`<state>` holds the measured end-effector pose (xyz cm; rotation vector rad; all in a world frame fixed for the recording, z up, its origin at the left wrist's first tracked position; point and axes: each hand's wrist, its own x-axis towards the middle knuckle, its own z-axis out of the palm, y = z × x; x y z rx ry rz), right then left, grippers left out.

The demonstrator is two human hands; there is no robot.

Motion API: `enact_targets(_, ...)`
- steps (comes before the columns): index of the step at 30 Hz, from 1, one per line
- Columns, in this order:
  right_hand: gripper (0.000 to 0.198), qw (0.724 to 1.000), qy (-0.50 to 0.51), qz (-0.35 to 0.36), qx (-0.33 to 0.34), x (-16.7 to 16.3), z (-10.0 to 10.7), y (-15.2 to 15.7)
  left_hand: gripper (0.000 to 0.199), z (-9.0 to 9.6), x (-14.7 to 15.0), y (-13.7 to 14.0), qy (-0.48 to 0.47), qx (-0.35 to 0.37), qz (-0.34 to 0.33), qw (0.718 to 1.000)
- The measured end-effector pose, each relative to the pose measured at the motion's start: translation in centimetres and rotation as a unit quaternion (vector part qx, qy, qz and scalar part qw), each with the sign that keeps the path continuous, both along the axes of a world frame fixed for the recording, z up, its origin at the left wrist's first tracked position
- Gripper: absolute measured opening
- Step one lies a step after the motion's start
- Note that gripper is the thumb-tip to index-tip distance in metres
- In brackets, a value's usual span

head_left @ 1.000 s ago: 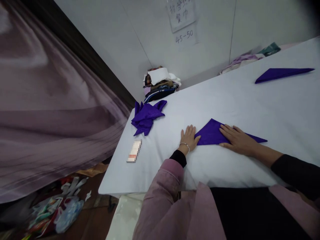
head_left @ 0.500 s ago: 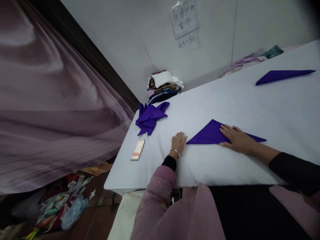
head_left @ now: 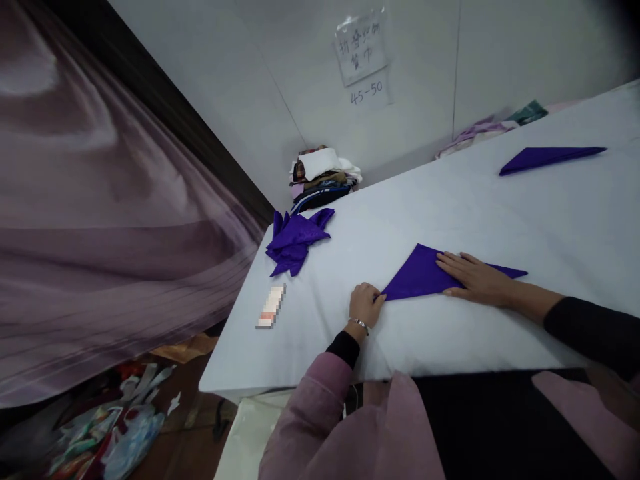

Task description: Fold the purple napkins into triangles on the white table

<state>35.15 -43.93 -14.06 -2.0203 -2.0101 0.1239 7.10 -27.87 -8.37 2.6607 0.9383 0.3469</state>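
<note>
A purple cloth napkin, folded into a long triangle, lies on the white-covered table. My left hand pinches its left corner, thumb and fingers closed on the tip. Flat across the right part of the same napkin rests my right hand, its fingers stretched out; it hides some of the cloth, whose right tip shows beyond it. Farther back on the right lies another purple triangle-folded napkin. A crumpled heap of purple cloth sits near the table's left end.
A blurred-out flat object lies by the table's left edge. Folded clothes are stacked behind the table, against the wall with a handwritten sign. A satin curtain hangs at left, above plastic bags on the floor.
My left hand has moved from beside the napkin onto its left corner and closed there. That corner now sits slightly lower. My right hand stays flat on the cloth. The view has shifted slightly.
</note>
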Motion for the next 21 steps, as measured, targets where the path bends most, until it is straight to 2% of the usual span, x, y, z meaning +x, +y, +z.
enact_targets(3,0.08,1.0,0.004,0.014,0.005,0.5,-0.2,-0.1,0.008,0.6,-0.3,0.3,0.026,-0.005,0.014,1.0)
enact_targets(6,0.08,1.0,0.006,0.022,0.015,0.6,-0.3,-0.2,0.01,1.5,1.1,0.6,0.011,0.008,0.006,1.0)
enact_targets(9,0.081,0.999,0.011,0.021,0.021,0.3,0.0,-0.2,0.023,2.0,4.7,0.1,-0.013,0.024,-0.095,0.995)
enact_targets(12,0.082,1.0,0.007,0.014,0.01,0.1,0.4,-0.1,0.043,1.7,8.9,-1.0,0.023,0.045,-0.218,0.975)
enact_targets(14,0.082,1.0,0.002,0.014,0.004,0.0,0.5,-0.1,0.061,1.1,11.0,-1.5,0.058,0.059,-0.252,0.964)
enact_targets(17,0.081,1.0,-0.008,0.024,0.018,0.1,0.5,-0.2,0.079,0.2,12.5,-1.4,0.113,0.053,-0.248,0.961)
enact_targets(21,0.082,0.999,-0.008,0.027,0.026,-0.1,0.9,-0.1,0.085,-0.7,12.7,-0.8,0.137,0.047,-0.239,0.96)
